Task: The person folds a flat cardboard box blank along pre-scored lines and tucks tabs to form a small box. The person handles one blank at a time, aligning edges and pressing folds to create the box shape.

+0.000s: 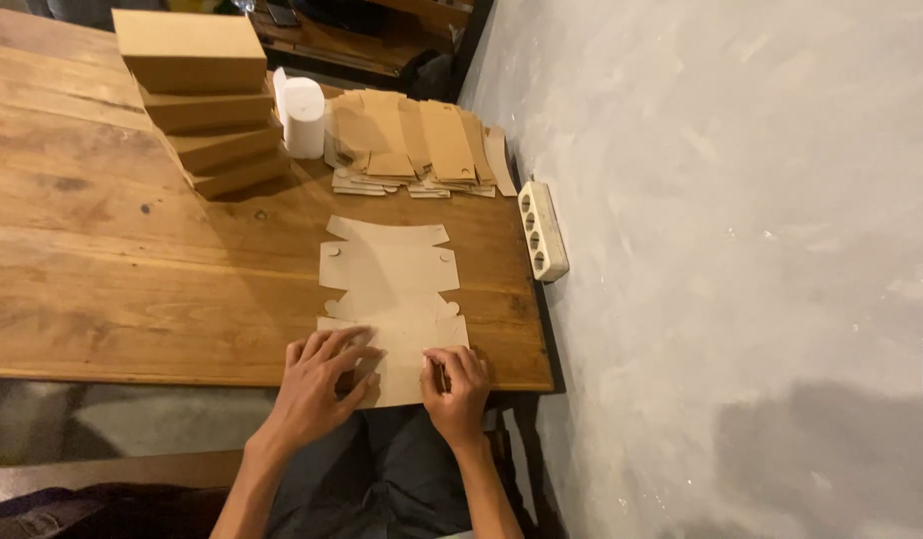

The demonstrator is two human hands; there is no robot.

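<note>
Head view: brown box stack (207, 100) at 11 o'clock; flat cardboard blank (391, 289) under left hand (316, 384) spread, right hand (459, 384) curled, pressing its near edge.

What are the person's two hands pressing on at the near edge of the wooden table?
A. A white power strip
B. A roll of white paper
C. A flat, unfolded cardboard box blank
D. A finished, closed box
C: the left hand and the right hand both rest on the near end of the flat cardboard blank, which lies spread out on the table.
</note>
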